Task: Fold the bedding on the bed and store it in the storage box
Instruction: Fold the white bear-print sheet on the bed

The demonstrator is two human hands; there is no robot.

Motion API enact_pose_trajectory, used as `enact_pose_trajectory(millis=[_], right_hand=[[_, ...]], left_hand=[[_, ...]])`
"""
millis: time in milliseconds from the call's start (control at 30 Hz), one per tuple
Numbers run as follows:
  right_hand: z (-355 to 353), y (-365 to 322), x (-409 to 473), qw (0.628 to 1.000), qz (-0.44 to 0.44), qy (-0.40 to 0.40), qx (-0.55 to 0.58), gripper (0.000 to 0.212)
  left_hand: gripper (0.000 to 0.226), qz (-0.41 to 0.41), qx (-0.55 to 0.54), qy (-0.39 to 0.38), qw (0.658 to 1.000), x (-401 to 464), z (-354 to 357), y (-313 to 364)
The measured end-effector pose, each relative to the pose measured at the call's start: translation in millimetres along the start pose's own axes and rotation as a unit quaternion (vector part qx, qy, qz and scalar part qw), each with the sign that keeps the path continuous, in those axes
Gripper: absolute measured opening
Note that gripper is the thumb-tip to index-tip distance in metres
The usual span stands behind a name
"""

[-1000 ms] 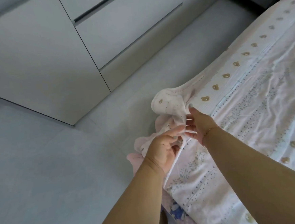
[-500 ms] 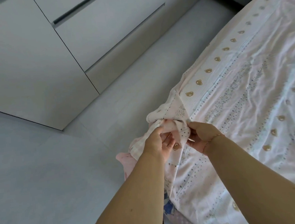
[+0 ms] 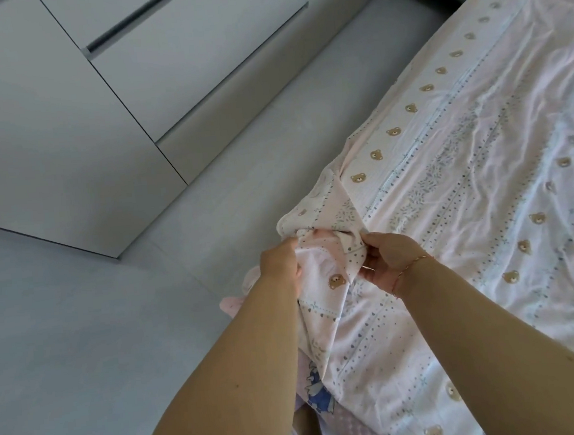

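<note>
1. At the near left corner of the bed [image 3: 336, 429], the bedding [image 3: 464, 176] was seen spread flat, its corner bunched.
2. Left hand [image 3: 280, 264]: fingers curled into the bunched corner, gripping it.
3. Right hand [image 3: 390, 260]: cloth pinched between thumb and fingers; a bracelet [image 3: 411, 264] was noted.
4. White cabinets [image 3: 97, 95] were recorded far left.

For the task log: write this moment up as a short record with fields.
setting: bed beside a grey floor and white cabinets
bedding: pink quilt with bear print, spread over the bed, not yet folded
left hand: grips the bunched quilt corner
right hand: pinches the same corner
wrist: thin bracelet on the right
storage box: not in view
</note>
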State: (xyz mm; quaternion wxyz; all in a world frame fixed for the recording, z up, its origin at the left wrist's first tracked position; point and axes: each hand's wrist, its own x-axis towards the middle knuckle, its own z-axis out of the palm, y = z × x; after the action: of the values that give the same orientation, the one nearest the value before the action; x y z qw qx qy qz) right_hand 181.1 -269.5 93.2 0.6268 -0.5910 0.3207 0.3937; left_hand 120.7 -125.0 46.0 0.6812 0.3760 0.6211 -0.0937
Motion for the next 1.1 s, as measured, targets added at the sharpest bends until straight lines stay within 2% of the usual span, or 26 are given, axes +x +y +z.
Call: enact_pose_trajectory(millis=[67, 200, 433, 500, 567, 600, 633, 667, 767, 800, 833, 867, 933, 1033, 1100], right_hand=[[-1.3, 1.0, 0.1, 1.000, 0.006, -0.008, -0.001, 0.013], [-8.6, 0.9, 2.0, 1.000, -0.002, -0.015, -0.006, 0.013], [-15.7, 3.8, 1.4, 0.993, -0.038, -0.064, -0.092, 0.019], [-16.6, 7.5, 1.1, 0.989, -0.037, -0.059, -0.131, 0.021], [-18.7, 9.2, 2.1, 0.986, -0.038, -0.033, -0.159, 0.018], [-21.2, 7.3, 4.2, 0.987, -0.044, -0.001, -0.153, 0.015], [-24.6, 2.8, 5.6, 0.988, -0.057, 0.044, -0.140, 0.014], [-29.4, -3.2, 7.8, 0.985, -0.074, 0.094, -0.128, 0.016], [-45.8, -22.2, 9.8, 0.977, -0.103, 0.181, -0.055, 0.030], [-51.0, -26.5, 10.1, 0.975, -0.106, 0.194, -0.030, 0.033], [-55.7, -30.0, 9.9, 0.973, -0.109, 0.203, -0.016, 0.035], [-59.5, -32.1, 10.5, 0.971, -0.114, 0.208, -0.012, 0.035], [-66.2, -33.8, 10.8, 0.972, -0.120, 0.204, -0.008, 0.036], [-72.3, -33.3, 11.4, 0.975, -0.108, 0.192, 0.017, 0.036], [-72.6, -31.9, 10.5, 0.977, -0.097, 0.187, 0.030, 0.036]], left_hand=[[0.022, 0.003, 0.017, -0.016, 1.000, 2.5, -0.3, -0.9], [0.017, 0.014, -0.016, -0.039, 0.999, 5.1, 2.7, 11.2], [0.032, -0.009, 0.015, -0.124, 0.992, 7.5, 21.8, 36.0], [0.030, 0.027, -0.003, -0.132, 0.991, 2.4, 29.1, 50.5], [0.021, 0.155, 0.041, -0.111, 0.981, -10.6, 42.4, 66.3], [0.015, 0.244, 0.093, -0.121, 0.958, -18.2, 51.0, 70.5], [0.014, 0.322, 0.162, -0.144, 0.921, -26.7, 60.3, 70.3], [0.023, 0.378, 0.260, -0.171, 0.872, -34.1, 69.0, 64.7], [0.038, 0.416, 0.541, -0.226, 0.695, -41.1, 90.6, 29.7], [0.039, 0.409, 0.589, -0.235, 0.657, -40.2, 94.7, 18.3], [0.039, 0.391, 0.605, -0.243, 0.649, -38.5, 97.3, 7.6], [0.037, 0.373, 0.595, -0.248, 0.667, -34.5, 98.6, -0.4], [0.029, 0.371, 0.534, -0.225, 0.726, -27.8, 98.6, -12.2], [0.027, 0.392, 0.443, -0.101, 0.800, -18.7, 95.2, -12.6], [0.037, 0.373, 0.441, -0.058, 0.815, -9.3, 95.5, -7.4]])
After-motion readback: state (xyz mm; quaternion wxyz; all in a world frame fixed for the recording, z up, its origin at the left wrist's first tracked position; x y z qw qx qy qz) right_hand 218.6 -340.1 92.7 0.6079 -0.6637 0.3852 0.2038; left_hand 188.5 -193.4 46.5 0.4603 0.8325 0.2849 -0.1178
